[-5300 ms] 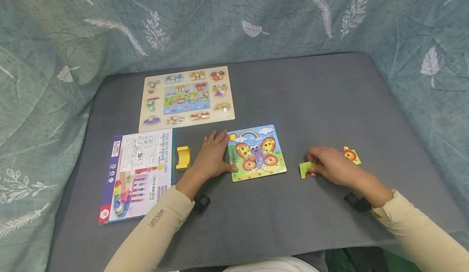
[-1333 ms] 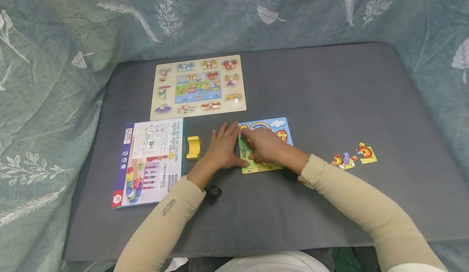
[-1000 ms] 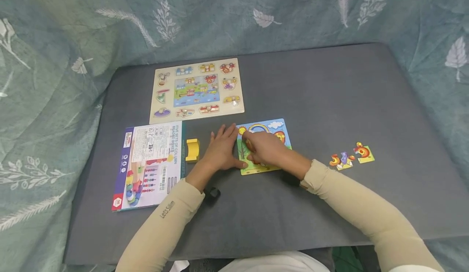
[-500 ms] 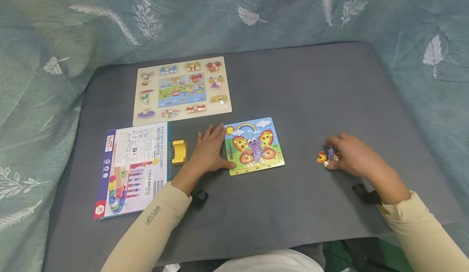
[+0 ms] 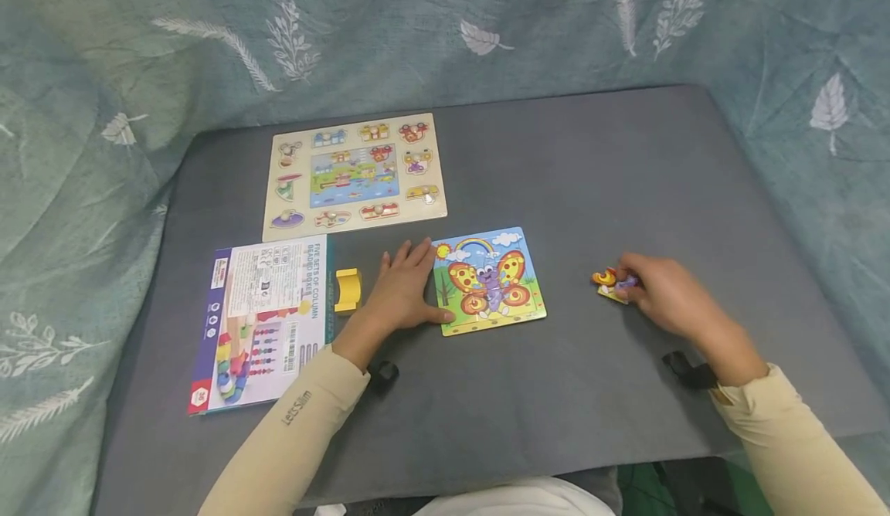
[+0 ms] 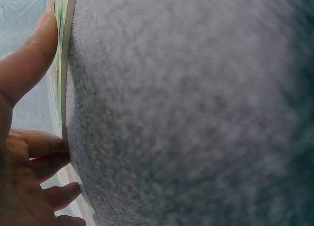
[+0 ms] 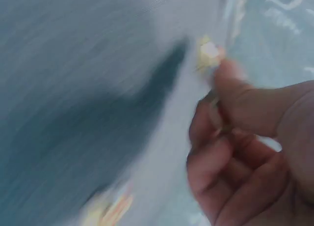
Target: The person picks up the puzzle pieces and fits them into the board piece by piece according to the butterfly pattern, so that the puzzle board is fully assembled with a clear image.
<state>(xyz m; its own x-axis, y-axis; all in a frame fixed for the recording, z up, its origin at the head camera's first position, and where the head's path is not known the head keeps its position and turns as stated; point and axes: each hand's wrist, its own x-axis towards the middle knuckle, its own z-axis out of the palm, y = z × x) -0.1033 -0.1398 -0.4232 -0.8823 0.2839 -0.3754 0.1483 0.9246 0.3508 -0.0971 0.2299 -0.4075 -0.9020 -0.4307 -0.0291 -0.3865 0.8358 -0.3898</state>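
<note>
The butterfly jigsaw puzzle (image 5: 490, 281) lies flat on the grey table. My left hand (image 5: 403, 290) rests at its left side, fingers spread, the thumb on the lower left corner. In the left wrist view, the thumb and fingertips touch the board's edge (image 6: 64, 83). To the right of the board, my right hand (image 5: 670, 296) pinches a jigsaw piece (image 5: 606, 279) with orange and purple print between thumb and fingers. In the right wrist view that piece (image 7: 208, 51) is blurred, and another jigsaw piece (image 7: 110, 211) lies on the table; the head view hides it behind the right hand.
A wooden knob puzzle (image 5: 292, 226) lies behind and to the left. The beaded-boxes carton (image 5: 267, 323) is left of my left hand, with a yellow curved block (image 5: 348, 290) between them. Black wrist devices (image 5: 385, 375) sit at both wrists.
My right hand earlier gripped a green piece at the right, then worked over the board's left part. It has since moved back right, without that piece, and grips the orange-and-purple one. Left hand stays.
</note>
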